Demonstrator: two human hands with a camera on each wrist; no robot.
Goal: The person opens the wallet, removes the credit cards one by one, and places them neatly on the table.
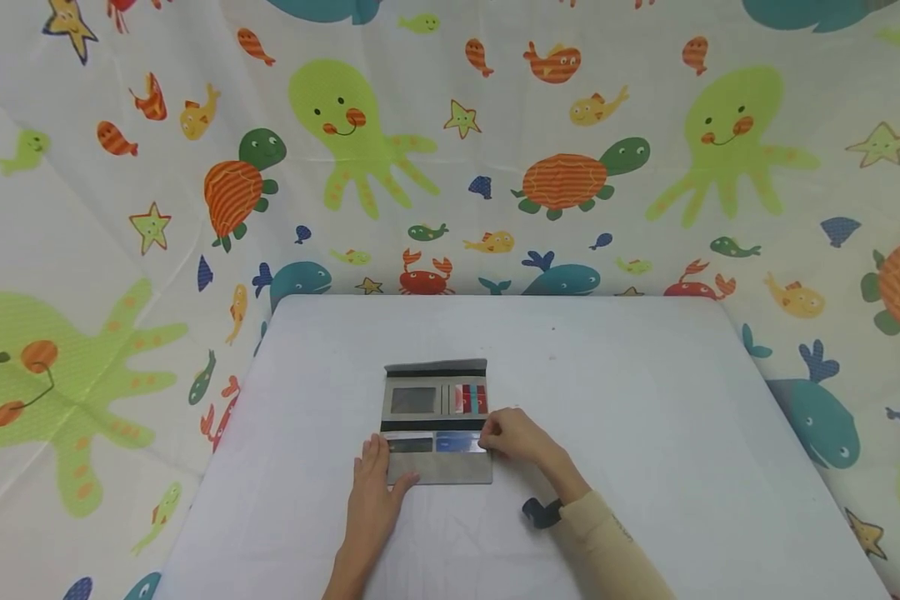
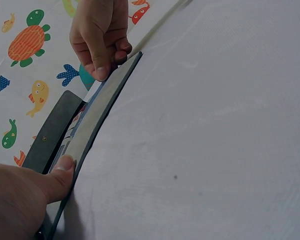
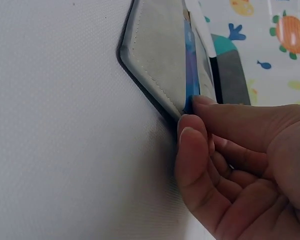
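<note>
A grey wallet [image 1: 442, 469] lies unfolded on the white table. In its lower panel a blue card [image 1: 456, 442] sits beside a dark card [image 1: 410, 445]. The upper panel has a window pocket [image 1: 412, 401] and a red card [image 1: 471, 399]. My left hand [image 1: 372, 492] rests at the wallet's left edge, fingers fairly straight, thumb [image 2: 65, 170] pressing on the lower panel. At the right edge, my right hand [image 1: 515, 434] pinches the end of the blue card between thumb and curled fingers. Those fingertips partly hide the card's end in the right wrist view.
The white table [image 1: 645, 400] stretches around the wallet on all sides. Behind and beside it hangs a cloth [image 1: 487, 108] printed with sea animals. A small black device [image 1: 542, 512] sits at the right wrist, by the sleeve.
</note>
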